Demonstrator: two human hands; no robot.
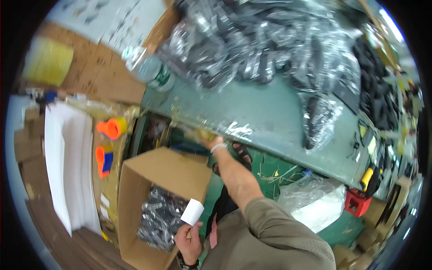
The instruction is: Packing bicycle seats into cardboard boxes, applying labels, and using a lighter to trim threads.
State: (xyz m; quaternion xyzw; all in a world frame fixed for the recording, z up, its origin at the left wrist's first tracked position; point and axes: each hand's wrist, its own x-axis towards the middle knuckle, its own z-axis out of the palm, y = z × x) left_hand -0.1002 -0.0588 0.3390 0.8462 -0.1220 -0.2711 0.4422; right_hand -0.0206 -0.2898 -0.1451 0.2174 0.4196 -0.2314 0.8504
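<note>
My left hand (189, 242), low in the view, pinches a small white paper slip (192, 212) beside an open cardboard box (164, 171). Plastic-wrapped dark items (159, 218) fill the inside of that box. My right arm reaches forward to the near edge of a green worktable (265, 108). There my right hand (210, 142) is closed around something yellowish (204, 135), blurred and too unclear to name. My right fingers are partly hidden.
A large heap of plastic-wrapped dark items (261, 45) covers the table's far side, with a clear bottle (155, 74) at its left. Orange tape dispensers (104, 161) and white foam sheets (72, 162) are at left. A white bag (315, 204) and red crate (357, 203) lie right.
</note>
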